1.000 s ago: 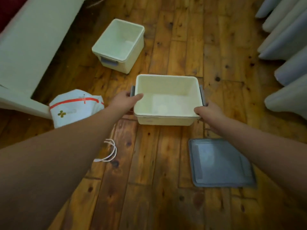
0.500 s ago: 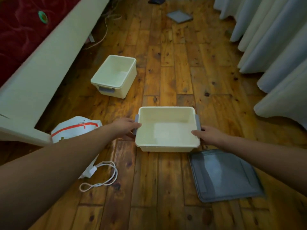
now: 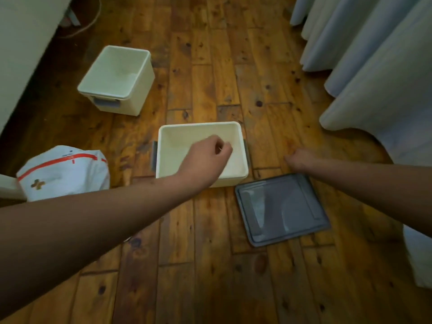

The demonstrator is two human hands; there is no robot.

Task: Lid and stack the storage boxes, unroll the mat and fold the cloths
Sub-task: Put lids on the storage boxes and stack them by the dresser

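A cream storage box [image 3: 187, 134] with grey side handles stands open on the wooden floor in the middle of the view. My left hand [image 3: 205, 157] hovers over its inside with the fingers curled, holding nothing. My right hand [image 3: 299, 160] is off the box, loosely curled just above the floor to its right. A grey lid [image 3: 280, 206] lies flat on the floor in front of the box, to the right. A second, taller cream box [image 3: 117, 76] stands open further back on the left.
A white drawstring bag [image 3: 65, 174] with a red stripe lies at the left beside a pale bed frame [image 3: 23, 43]. Light curtains [image 3: 374, 66] hang along the right side.
Both hands have let go of the near box's handles. The left hand moved over the box's inside and the right hand moved away to the right. The box rests on the floor.
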